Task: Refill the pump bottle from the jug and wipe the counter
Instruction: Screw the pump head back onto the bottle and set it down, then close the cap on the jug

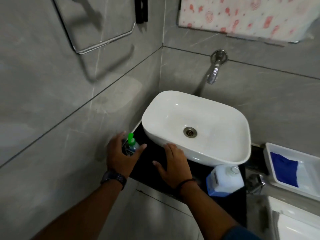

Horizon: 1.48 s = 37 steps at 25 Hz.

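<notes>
Pump bottle (132, 146) stands in the counter's (149, 168) wall corner, left hand (121, 153) spread loosely around it, right hand (173, 163) flat and open; lifted carelessly, it could strike the basin (195, 125).

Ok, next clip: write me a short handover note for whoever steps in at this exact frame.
Left hand: curled around the pump bottle at the counter's left end; firm grip unclear.
Right hand: open, holding nothing, fingertips at the basin's front rim.
Jug: upright on the black counter right of the hands, cap on.
Blue cloth: in the white tray at far right.
Done: nothing visible.
Left: open both, pour, close, wipe counter.
</notes>
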### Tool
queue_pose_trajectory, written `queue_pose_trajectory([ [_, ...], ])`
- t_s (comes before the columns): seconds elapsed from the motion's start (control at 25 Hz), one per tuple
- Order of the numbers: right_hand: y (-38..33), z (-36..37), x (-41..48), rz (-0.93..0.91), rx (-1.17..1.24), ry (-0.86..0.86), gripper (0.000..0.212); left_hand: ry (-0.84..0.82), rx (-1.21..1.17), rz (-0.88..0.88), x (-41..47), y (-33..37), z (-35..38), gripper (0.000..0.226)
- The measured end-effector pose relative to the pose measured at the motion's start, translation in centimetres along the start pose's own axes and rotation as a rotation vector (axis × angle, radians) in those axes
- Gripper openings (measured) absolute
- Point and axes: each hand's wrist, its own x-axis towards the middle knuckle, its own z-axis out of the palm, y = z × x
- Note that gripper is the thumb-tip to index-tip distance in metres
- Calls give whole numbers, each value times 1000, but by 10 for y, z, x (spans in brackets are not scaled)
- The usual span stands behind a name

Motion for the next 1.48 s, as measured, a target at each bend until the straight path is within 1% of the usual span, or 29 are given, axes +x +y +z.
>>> queue_pose_trajectory([
  [0.08, 5, -40, -6, -14, 46, 156, 53, 82, 71, 135, 1, 34, 2, 70],
  [0.16, 16, -77, -17, 29, 64, 324, 44, 103, 81, 173, -7, 65, 10, 54],
  [0.24, 32, -108, -30, 111, 88, 464, 40, 48, 50, 174, -23, 84, 22, 38],
  [0.32, 52, -130, -48, 178, 120, 557, 38, -67, 31, 153, -43, 93, 39, 28],
  [0.36, 63, -138, -58, 217, 136, 577, 39, -139, 27, 115, -54, 95, 48, 26],
  [0.44, 86, -143, -79, 313, 169, 568, 46, -298, 42, 28, -73, 91, 66, 27],
  [0.48, 97, -141, -89, 358, 197, 538, 55, -399, 72, -19, -82, 87, 76, 30],
  [0.56, 113, -132, -107, 415, 308, 429, 77, -603, 174, -85, -96, 75, 92, 41],
  [0.64, 124, -119, -121, 468, 460, 295, 92, -748, 254, -112, -107, 63, 103, 54],
  [0.72, 130, -105, -128, 498, 558, 184, 95, -829, 303, -100, -116, 55, 111, 65],
  [0.76, 133, -99, -130, 497, 585, 157, 95, -855, 326, -81, -119, 51, 115, 67],
  [0.84, 138, -89, -130, 498, 609, 146, 97, -895, 352, -50, -122, 46, 119, 61],
  [0.88, 140, -85, -129, 506, 615, 151, 97, -909, 349, -41, -122, 45, 121, 53],
  [1.0, 146, -78, -125, 529, 613, 168, 95, -913, 344, -9, -123, 43, 128, 19],
  [1.04, 148, -76, -125, 533, 610, 169, 94, -909, 365, 5, -125, 42, 129, 15],
  [1.12, 151, -72, -126, 546, 597, 171, 91, -880, 380, 29, -126, 43, 130, 17],
  [1.16, 153, -71, -127, 560, 593, 171, 88, -849, 350, 27, -126, 46, 130, 22],
  [1.24, 156, -69, -130, 580, 600, 154, 82, -751, 221, -9, -121, 61, 126, 32],
  [1.4, 148, -74, -130, 622, 496, 101, 75, -530, -113, -20, -98, 119, 121, 34],
  [1.48, 142, -80, -130, 629, 471, 110, 73, -522, -221, 20, -88, 151, 117, 33],
])
